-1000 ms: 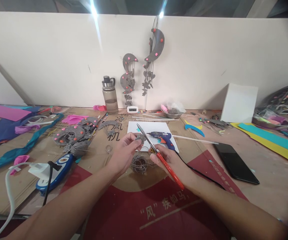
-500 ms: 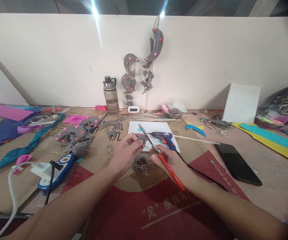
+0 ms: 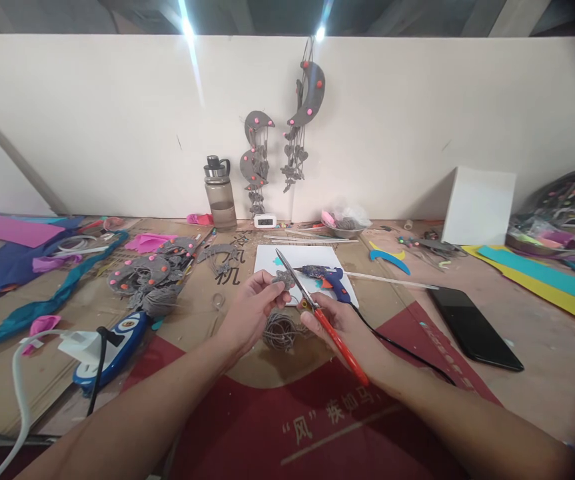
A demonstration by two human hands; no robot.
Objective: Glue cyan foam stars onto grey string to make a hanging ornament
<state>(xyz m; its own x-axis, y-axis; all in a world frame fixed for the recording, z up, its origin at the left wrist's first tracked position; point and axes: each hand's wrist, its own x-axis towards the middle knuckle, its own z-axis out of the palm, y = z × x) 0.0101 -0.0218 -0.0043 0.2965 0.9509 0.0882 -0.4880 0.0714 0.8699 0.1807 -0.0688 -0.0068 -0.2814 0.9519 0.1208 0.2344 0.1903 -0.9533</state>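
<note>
Between the thumb and fingers of my left hand (image 3: pixel 252 303) is a small grey felt piece (image 3: pixel 284 277), its outline partly covered by the fingertips. My right hand (image 3: pixel 350 327) grips red-handled scissors (image 3: pixel 340 347), their blades pointing up and away beside the felt piece. Below the hands lies a loose bundle of grey cord (image 3: pixel 280 331). A blue hot glue gun (image 3: pixel 332 277) rests on a white sheet (image 3: pixel 267 257) just beyond my right hand, with a long glue stick (image 3: pixel 392 279) out of its back.
Grey crescent hangings (image 3: pixel 312 93) hang on the white wall behind. A water bottle (image 3: pixel 220 200) and small clock (image 3: pixel 265 221) stand at the back. Right lies a black phone (image 3: pixel 474 327); left, a blue power strip (image 3: pixel 112 353) and decorated grey crescents (image 3: pixel 150 270).
The grey felt piece has turned a little in my left fingers and shows more of its face. My right hand and the scissors stay nearly in place; the view has shifted slightly.
</note>
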